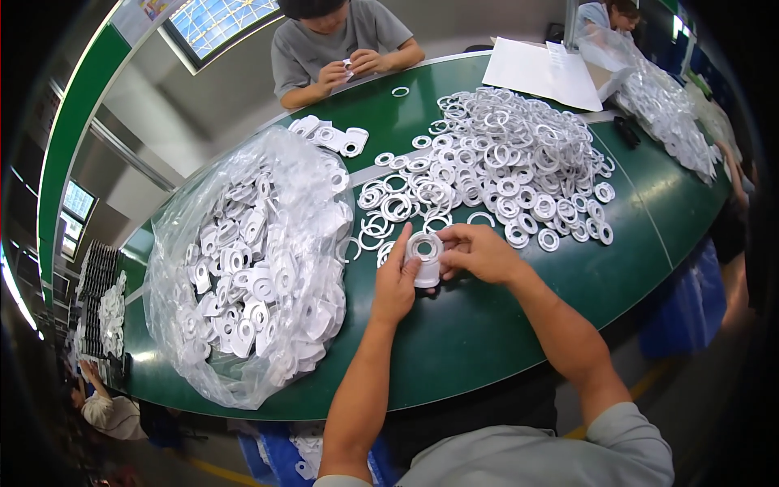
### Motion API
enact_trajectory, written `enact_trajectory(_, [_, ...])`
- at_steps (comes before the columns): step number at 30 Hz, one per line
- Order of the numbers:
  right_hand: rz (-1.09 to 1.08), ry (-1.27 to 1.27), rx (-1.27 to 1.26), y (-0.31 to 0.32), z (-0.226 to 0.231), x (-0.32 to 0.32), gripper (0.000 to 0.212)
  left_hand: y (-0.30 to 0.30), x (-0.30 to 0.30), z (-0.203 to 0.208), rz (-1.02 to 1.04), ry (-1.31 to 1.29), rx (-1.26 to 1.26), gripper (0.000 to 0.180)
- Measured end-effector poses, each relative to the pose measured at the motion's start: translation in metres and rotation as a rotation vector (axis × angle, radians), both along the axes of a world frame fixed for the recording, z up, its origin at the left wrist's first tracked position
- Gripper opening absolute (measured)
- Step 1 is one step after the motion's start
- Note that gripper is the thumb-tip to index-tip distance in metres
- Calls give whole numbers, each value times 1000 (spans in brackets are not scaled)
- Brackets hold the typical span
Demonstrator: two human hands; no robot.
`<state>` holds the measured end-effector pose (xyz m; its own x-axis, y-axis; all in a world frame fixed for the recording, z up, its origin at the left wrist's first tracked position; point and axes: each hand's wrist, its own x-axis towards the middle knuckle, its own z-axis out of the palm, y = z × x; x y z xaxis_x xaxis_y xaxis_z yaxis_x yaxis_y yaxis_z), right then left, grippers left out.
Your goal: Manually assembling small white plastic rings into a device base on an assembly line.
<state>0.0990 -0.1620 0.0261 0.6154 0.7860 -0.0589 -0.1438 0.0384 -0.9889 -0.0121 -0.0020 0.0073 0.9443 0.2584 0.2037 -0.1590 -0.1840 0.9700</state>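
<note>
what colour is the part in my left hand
The part is white; it shows best in the head view.

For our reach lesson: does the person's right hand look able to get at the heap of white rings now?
Probably yes: the right hand is near the heap of white rings with no obstacle visible between, though it is at the white part in the left hand.

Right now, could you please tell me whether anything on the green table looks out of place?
Perhaps: one white plastic-looking ring lies alone, away from the heaped white rings, and several white holed plates lie outside the clear plastic bag. Either may be intentional.
</note>
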Motion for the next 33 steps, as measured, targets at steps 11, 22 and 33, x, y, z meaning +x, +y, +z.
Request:
enact_trajectory(11, [101, 125, -173, -10, 6, 13, 22, 4, -1, 9, -181, 164, -302, 63])
enact_trajectory(22, [144, 110, -217, -9, 5, 10, 19, 9, -5, 5, -231, 204, -233, 52])
enact_trajectory(33, [-68, -40, -63, 9, -2, -7, 16, 3, 3, -6, 70, 42, -264, 42])
